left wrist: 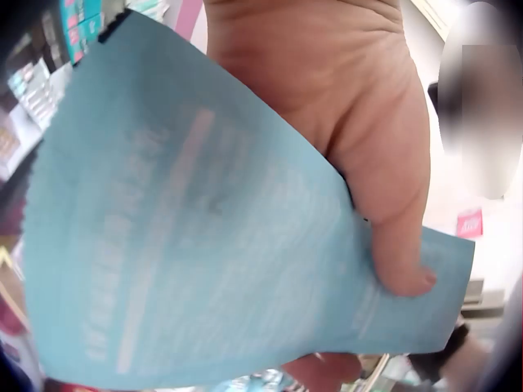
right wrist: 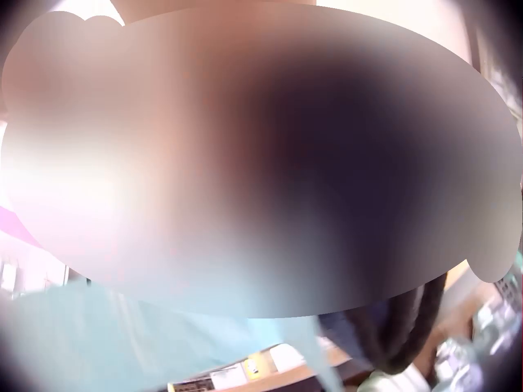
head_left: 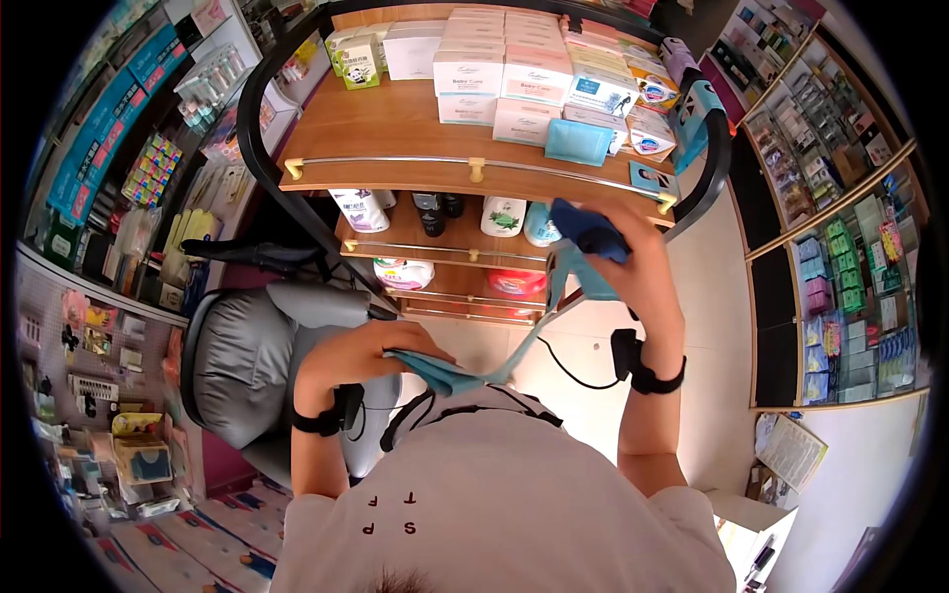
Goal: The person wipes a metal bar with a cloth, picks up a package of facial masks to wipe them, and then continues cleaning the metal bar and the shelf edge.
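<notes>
My left hand (head_left: 361,356) pinches a flat teal packet (left wrist: 204,237) with its thumb across one end. Pale printed lines run along the packet's face, and one edge is serrated. Higher up and to the right, in front of the shelf, my right hand (head_left: 647,277) grips a dark blue, soft-looking bundle (head_left: 590,229). From beneath that hand a narrow teal strip (head_left: 529,346) slants down toward the packet, and a wider teal piece (head_left: 598,284) shows under the fingers. Heavy blur hides most of the right hand in the right wrist view.
A wooden tiered shelf (head_left: 395,133) stands ahead, stacked with white boxes (head_left: 470,74) and a light blue packet (head_left: 576,141). Bottles (head_left: 504,215) line its lower tier. At the left is a grey padded chair (head_left: 242,366); a glass display case (head_left: 855,267) stands right.
</notes>
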Demonstrator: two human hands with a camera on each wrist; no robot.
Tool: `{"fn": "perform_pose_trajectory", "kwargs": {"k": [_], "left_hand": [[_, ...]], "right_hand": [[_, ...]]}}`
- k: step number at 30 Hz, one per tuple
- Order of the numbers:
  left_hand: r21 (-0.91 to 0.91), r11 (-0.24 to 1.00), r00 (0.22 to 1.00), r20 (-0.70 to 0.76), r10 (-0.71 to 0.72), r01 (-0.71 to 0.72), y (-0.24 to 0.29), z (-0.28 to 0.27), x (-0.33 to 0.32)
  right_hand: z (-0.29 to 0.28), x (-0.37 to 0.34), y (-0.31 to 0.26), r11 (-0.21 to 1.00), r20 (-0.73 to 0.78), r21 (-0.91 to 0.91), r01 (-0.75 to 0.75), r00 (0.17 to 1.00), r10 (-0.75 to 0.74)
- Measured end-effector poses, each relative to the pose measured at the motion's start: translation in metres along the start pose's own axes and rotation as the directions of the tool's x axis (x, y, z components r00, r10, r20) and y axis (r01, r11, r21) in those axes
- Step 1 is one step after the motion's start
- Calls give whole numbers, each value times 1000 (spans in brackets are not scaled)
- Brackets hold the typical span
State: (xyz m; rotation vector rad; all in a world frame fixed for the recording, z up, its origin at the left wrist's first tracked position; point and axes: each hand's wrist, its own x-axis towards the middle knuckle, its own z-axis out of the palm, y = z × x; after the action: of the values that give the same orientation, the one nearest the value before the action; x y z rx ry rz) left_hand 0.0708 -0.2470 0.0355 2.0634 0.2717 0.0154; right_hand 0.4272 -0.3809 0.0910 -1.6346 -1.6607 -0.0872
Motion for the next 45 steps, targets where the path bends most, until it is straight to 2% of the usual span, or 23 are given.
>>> {"fn": "perform_pose_trajectory", "kwargs": {"k": [2, 3, 4, 6, 7, 8, 9, 12, 14, 16, 17, 18, 20, 25, 27, 31, 35, 36, 37, 38, 40, 41, 45], "left_hand": [[-262, 943, 977, -10, 211, -207, 9, -1, 9], [-197, 912, 929, -173, 328, -359, 3, 6, 15], [-187, 913, 927, -175, 332, -362, 6, 14, 22], [-264, 919, 777, -626, 67, -292, 11, 29, 32], [-297, 848, 721, -679, 135, -439, -6, 33, 39], [-290, 850, 717, -683, 138, -440, -21, 36, 39], [-378, 806, 720, -689, 83, -455, -21, 35, 41], [-478, 740, 710, -704, -2, -473, -16, 36, 49], [-470, 743, 698, -716, -5, -477, -14, 36, 50], [-509, 732, 635, -760, -135, -453, -5, 38, 55], [-547, 715, 559, -787, -262, -435, -3, 38, 57], [-549, 712, 556, -788, -266, -437, -5, 38, 57], [-580, 726, 467, -792, -394, -370, -12, 38, 55], [-621, 713, 405, -773, -488, -326, -32, 47, 43], [-588, 758, 349, -799, -489, -282, -44, 49, 36], [-587, 766, 331, -800, -500, -262, -42, 40, 21], [-643, 711, 398, -754, -522, -286, -45, 52, 28], [-665, 696, 431, -731, -530, -271, -58, 59, 34], [-500, 835, 351, -843, -408, -229, -69, 68, 44], [-498, 836, 351, -844, -406, -230, -80, 74, 46], [-630, 615, 323, -775, -544, -475, -72, 74, 54], [-558, 626, 245, -820, -517, -545, -77, 74, 59], [-556, 557, 272, -815, -512, -617, -56, 44, 44]], "right_hand": [[36, -6, 28, 913, 176, 369, -176, 977, 117], [50, -7, 28, 872, 266, 434, -226, 957, 116], [65, -7, 25, 826, 354, 490, -277, 930, 101], [96, -15, 18, 828, 398, 476, -296, 912, 96], [108, -21, 9, 767, 418, 552, -328, 904, 86], [117, -23, 2, 697, 437, 620, -361, 896, 75], [113, -17, -9, 732, 584, 499, -464, 804, 112], [139, -23, -1, 606, 621, 621, -496, 784, 6], [134, -23, -2, 623, 579, 646, -441, 815, -24], [106, -12, -19, 732, 622, 383, -564, 743, 247], [129, -26, 3, 716, 477, 509, -478, 849, 227], [132, -28, 12, 717, 482, 506, -479, 847, 225], [136, -34, 28, 789, 276, 461, -407, 910, 308], [111, -12, 3, 801, 254, 504, -322, 942, 219], [110, -2, -7, 869, 120, 485, -96, 992, 42], [102, 15, -39, 905, 80, 426, 13, 995, -52], [135, 26, -74, 887, -53, 431, 164, 986, -157], [151, 26, -80, 883, -58, 409, 229, 973, -225], [167, 25, -85, 906, -31, 361, 223, 973, -227], [177, 22, -87, 925, -4, 310, 217, 974, -227], [181, 14, -87, 920, 53, 332, 210, 969, -240], [184, 10, -87, 914, 111, 352, 201, 961, -254], [200, -27, -80, 838, 204, 536, 105, 947, -250]]}}
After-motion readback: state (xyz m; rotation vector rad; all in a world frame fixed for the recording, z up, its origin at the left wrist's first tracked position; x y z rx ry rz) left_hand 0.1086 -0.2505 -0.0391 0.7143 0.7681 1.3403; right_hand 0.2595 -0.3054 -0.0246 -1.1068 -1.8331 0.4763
